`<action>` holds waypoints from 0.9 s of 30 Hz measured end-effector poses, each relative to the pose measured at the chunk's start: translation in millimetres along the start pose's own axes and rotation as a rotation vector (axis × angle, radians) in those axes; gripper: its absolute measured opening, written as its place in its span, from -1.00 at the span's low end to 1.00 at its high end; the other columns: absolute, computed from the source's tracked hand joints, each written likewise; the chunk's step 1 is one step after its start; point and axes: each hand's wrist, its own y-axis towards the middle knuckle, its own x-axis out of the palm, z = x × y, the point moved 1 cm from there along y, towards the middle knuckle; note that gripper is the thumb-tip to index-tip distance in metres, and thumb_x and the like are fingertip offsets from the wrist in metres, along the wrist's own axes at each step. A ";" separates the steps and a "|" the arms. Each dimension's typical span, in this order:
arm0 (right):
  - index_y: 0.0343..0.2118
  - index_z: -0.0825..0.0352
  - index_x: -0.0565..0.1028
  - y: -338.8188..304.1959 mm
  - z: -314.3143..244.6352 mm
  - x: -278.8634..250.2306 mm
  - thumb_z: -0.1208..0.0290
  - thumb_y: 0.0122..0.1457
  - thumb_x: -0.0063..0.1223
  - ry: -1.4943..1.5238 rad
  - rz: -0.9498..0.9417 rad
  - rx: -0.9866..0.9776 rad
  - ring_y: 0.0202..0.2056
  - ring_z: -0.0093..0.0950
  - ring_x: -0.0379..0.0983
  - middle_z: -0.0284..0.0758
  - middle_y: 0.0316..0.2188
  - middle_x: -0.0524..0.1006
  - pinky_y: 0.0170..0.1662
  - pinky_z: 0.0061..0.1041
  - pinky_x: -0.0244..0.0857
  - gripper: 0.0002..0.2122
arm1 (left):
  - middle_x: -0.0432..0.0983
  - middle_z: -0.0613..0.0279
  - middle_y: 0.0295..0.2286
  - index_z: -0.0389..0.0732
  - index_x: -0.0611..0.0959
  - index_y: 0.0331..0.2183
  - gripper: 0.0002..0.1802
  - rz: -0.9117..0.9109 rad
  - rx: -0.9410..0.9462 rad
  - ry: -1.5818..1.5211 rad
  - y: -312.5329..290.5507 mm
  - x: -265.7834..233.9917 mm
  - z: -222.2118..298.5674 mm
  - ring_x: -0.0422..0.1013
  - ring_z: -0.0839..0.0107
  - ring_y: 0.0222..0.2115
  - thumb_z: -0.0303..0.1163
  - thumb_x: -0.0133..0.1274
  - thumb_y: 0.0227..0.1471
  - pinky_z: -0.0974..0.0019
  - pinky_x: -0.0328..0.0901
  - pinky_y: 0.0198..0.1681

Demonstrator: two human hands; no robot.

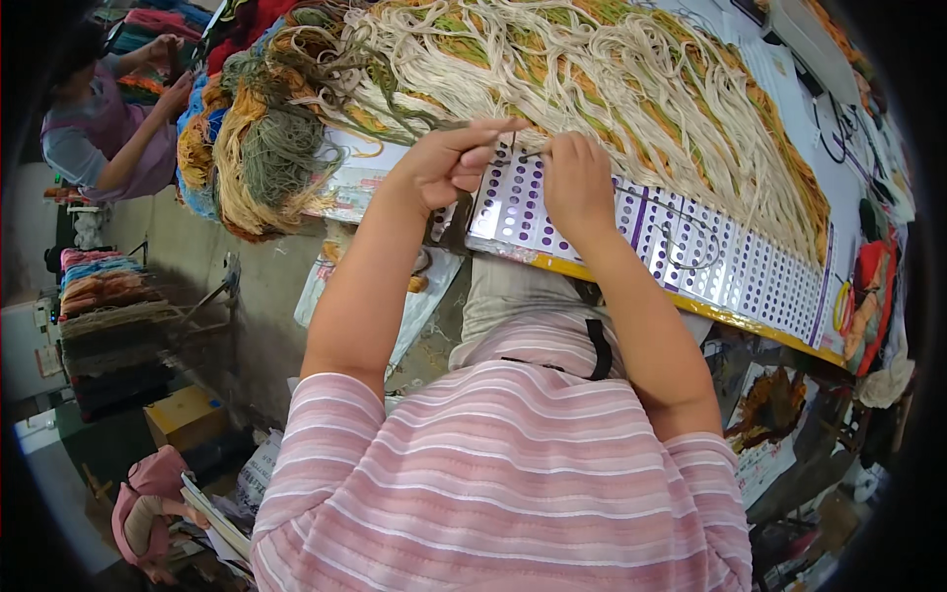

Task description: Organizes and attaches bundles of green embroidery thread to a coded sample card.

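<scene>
My left hand (449,163) is over the near left corner of a white board (528,235) with rows of purple dots. Its index finger points right while the other fingers curl in, and an olive strand of yarn (434,120) runs to it. Close by on the right, my right hand (579,187) pinches a dark olive strand (531,155) that spans the small gap between the hands. A loose olive tail (691,264) curls over the board to the right. Behind both hands lies a thick spread of cream, orange and green yarn (612,74).
Bundled olive and tan skeins (281,148) hang over the table's left end. A person (113,123) handles yarn at the far left, near a rack of coloured yarn (104,296). Red and green material (873,286) lies beyond the board's right end. A cardboard box (185,416) stands at lower left.
</scene>
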 end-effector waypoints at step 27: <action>-0.30 0.37 0.39 -6.9 6.3 10.8 0.46 0.07 -0.04 0.191 -0.303 0.223 -0.26 -0.13 0.43 -0.12 -0.33 0.46 -0.21 -0.20 0.33 -0.85 | 0.58 0.01 -0.35 -0.27 0.63 -0.34 -0.74 1.284 0.355 1.313 -49.5 -83.2 207.8 0.55 0.25 -0.45 -0.33 -0.09 0.13 0.21 0.41 -0.44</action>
